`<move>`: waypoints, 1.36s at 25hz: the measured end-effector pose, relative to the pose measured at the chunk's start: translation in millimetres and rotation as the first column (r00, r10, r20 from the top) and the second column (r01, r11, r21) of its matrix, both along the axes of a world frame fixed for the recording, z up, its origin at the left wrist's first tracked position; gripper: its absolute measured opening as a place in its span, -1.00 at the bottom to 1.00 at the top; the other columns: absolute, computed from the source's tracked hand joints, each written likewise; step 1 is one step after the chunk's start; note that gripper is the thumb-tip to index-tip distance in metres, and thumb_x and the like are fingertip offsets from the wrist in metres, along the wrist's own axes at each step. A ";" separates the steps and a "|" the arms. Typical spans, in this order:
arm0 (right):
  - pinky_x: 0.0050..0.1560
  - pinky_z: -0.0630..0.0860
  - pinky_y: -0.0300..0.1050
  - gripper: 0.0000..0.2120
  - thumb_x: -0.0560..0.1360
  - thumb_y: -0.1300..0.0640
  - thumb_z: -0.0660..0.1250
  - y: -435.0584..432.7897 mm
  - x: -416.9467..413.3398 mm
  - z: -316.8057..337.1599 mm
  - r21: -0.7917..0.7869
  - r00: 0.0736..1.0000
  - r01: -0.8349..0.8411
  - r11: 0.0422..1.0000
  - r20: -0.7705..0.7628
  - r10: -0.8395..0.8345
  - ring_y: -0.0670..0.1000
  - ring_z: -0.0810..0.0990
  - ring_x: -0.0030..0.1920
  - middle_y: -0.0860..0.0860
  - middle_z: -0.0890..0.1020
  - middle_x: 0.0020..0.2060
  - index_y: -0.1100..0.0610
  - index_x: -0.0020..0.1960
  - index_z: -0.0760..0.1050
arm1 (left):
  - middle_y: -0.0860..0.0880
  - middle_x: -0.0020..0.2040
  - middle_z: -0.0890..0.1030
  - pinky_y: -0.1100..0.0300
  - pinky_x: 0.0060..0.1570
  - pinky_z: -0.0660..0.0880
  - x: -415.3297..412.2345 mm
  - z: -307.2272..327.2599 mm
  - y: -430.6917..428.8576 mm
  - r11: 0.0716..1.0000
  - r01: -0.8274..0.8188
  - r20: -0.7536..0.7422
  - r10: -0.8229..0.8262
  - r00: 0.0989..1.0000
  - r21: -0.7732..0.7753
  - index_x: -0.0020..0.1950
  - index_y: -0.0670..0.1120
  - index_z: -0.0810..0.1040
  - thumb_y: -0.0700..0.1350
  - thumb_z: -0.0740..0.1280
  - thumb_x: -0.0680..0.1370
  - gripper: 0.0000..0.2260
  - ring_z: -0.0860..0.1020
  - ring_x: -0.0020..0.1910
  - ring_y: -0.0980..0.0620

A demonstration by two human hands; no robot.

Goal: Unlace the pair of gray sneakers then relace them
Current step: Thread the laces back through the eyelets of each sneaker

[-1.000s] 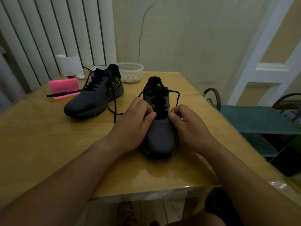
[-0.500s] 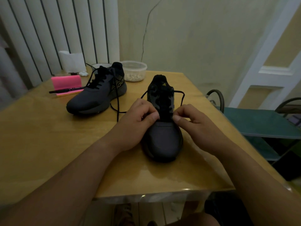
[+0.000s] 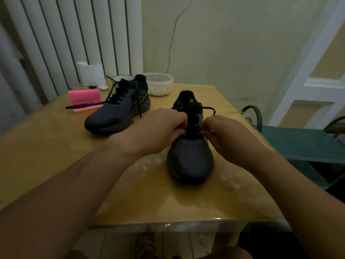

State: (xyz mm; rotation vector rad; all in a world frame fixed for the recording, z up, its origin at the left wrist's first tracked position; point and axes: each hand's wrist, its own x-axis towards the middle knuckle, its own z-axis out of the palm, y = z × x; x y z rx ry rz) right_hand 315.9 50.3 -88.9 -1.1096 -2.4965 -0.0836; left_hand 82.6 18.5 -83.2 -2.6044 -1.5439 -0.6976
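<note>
**A:** So, where is everything?

**B:** The table (image 3: 56,165) fills the lower frame. The near sneaker (image 3: 190,161) sits just right of centre, toe toward the camera. The far sneaker (image 3: 115,116) lies at centre-left, apparently laced to the top.

**A:** What could go wrong from here?

**B:** I'd say an uneven tug. Nothing pins the near sneaker down, so a harder pull on one side could skid it across the glossy top or roll it over.

**A:** And the hands?

**B:** Both forearms come in from the bottom edge. The left hand (image 3: 158,131) and right hand (image 3: 229,135) flank the tongue, knuckles up and fingers curled inward. Each seems to pinch the lace (image 3: 209,108) at the lower eyelets. A loop of it arcs out toward the shoe's upper right.

**A:** Any risk there?

**B:** In this dim light, black lace on black eyelets could mean a skipped hole or unequal ends.
</note>
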 end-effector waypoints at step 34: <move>0.00 0.59 0.18 -0.97 0.67 0.02 0.31 -7.7 -5.3 -30.9 -0.258 0.826 -0.033 0.966 -0.551 -0.119 -0.06 0.61 -0.04 -0.12 0.64 -0.10 -0.06 0.07 0.52 | 0.14 -0.10 0.54 0.15 -0.26 0.39 9.3 -40.0 -5.4 0.994 -0.083 0.296 0.060 0.953 0.066 0.18 0.03 0.42 0.00 0.22 0.72 -0.92 0.51 -0.20 0.12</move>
